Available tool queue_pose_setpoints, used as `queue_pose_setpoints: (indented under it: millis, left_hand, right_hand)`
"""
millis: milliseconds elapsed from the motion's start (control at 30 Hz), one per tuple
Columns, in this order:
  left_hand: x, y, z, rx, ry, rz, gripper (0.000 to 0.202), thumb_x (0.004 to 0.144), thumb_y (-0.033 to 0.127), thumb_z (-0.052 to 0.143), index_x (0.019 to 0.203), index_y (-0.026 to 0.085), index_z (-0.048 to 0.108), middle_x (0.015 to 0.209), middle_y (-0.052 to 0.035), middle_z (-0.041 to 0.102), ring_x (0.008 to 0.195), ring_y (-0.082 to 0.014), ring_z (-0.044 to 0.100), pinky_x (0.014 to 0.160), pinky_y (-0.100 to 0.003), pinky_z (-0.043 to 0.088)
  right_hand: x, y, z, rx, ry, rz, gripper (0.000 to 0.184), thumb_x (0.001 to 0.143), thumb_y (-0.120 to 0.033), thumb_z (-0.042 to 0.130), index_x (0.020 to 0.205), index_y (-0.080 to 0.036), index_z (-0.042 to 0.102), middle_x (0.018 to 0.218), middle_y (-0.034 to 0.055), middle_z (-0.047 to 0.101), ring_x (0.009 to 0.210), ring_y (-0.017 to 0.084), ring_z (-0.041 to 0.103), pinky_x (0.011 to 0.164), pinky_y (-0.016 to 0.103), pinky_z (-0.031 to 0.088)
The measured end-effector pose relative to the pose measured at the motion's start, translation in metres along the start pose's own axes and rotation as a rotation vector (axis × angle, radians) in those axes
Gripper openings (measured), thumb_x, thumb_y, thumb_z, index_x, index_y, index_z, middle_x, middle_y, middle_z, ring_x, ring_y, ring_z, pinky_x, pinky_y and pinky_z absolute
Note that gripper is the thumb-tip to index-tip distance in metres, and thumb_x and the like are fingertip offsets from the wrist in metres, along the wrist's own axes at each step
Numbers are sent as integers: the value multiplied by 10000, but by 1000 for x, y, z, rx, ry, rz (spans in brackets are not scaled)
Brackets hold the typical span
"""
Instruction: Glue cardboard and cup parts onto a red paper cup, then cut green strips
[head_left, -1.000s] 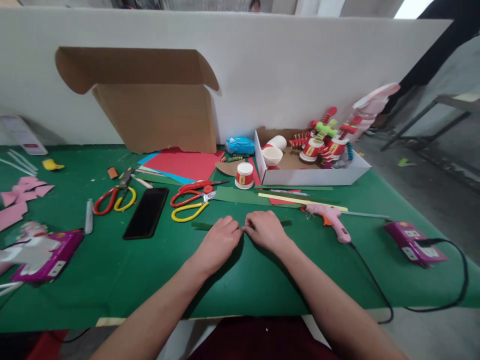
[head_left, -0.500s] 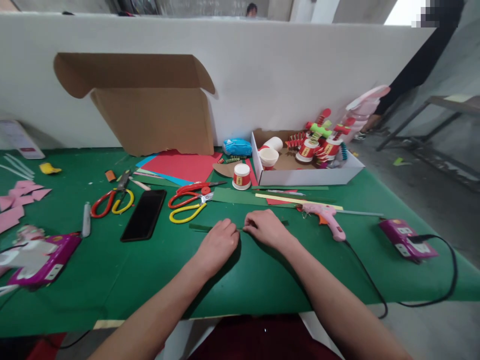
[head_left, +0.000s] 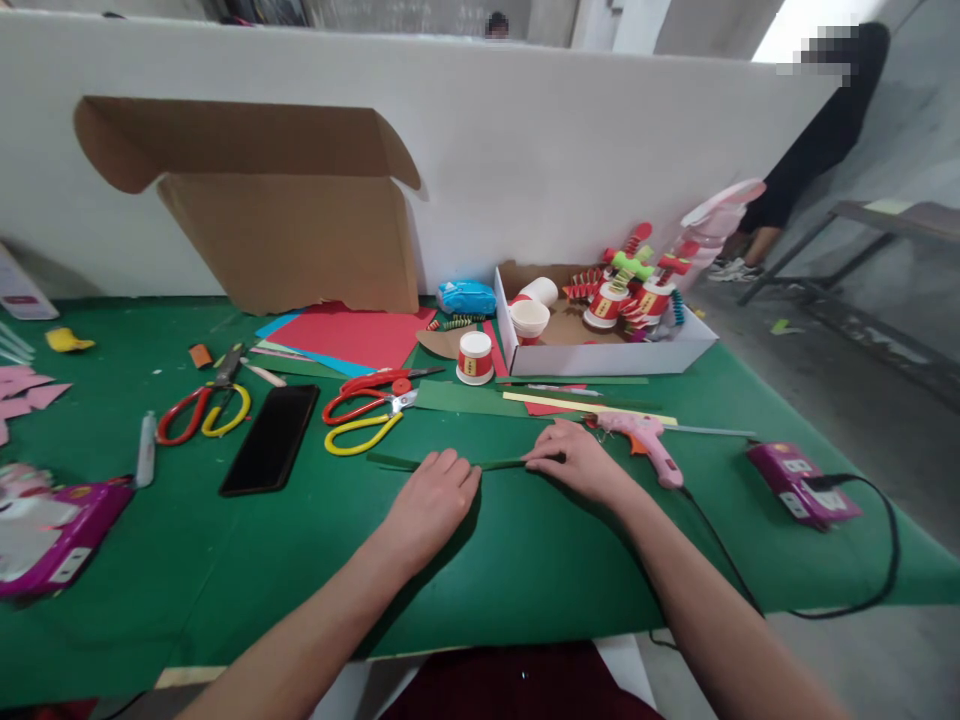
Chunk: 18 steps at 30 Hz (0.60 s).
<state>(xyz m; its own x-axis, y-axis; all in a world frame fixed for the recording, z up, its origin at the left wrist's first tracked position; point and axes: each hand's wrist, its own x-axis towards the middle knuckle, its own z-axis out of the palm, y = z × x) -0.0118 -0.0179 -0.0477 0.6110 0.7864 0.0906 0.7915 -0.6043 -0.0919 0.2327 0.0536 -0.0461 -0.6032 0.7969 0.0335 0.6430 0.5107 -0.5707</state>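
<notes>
A narrow dark-green paper strip (head_left: 501, 463) lies low over the green tabletop, stretched between both hands. My left hand (head_left: 444, 492) is closed on it, fingers bent down, and the strip's left end sticks out past the knuckles. Further along, my right hand (head_left: 574, 458) pinches the strip between thumb and fingertips. Just beyond the hands are a wider green paper piece (head_left: 461, 398) and scissors with red and yellow handles (head_left: 367, 425). A small red and white paper cup (head_left: 475, 358) stands behind them. The pink glue gun (head_left: 641, 438) lies right of my right hand.
An open white box (head_left: 607, 358) holds cups and paper figures at the back right. A black phone (head_left: 271, 438) and more scissors (head_left: 206, 405) lie left. A black cord runs from the glue gun towards the front edge. Purple packs (head_left: 799, 482) sit at both sides. A person stands beyond the table.
My right hand has slid right along the strip, widening the gap between the hands and baring the strip there. My left hand stays nearly in place. The view has shifted slightly.
</notes>
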Motion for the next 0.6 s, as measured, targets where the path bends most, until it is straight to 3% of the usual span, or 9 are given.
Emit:
queue_pose_setpoints:
  millis: [300, 600]
  left_hand:
    - [1, 3, 2, 22, 4, -8, 369, 951, 80, 388, 1258, 154, 578, 862, -83, 614, 892, -231, 520, 802, -369, 408]
    - [4, 7, 3, 69, -5, -14, 345, 972, 104, 382, 1232, 158, 601, 846, -78, 612, 875, -222, 520, 762, -354, 384]
  right_hand:
    - [-2, -4, 3, -18, 115, 87, 190, 875, -306, 661, 723, -220, 735, 751, 24, 729, 759, 180, 623, 869, 376, 416]
    - [4, -16, 6, -196, 94, 241, 166, 831, -253, 696, 681, -181, 690, 708, 33, 686, 738, 186, 604, 755, 319, 394]
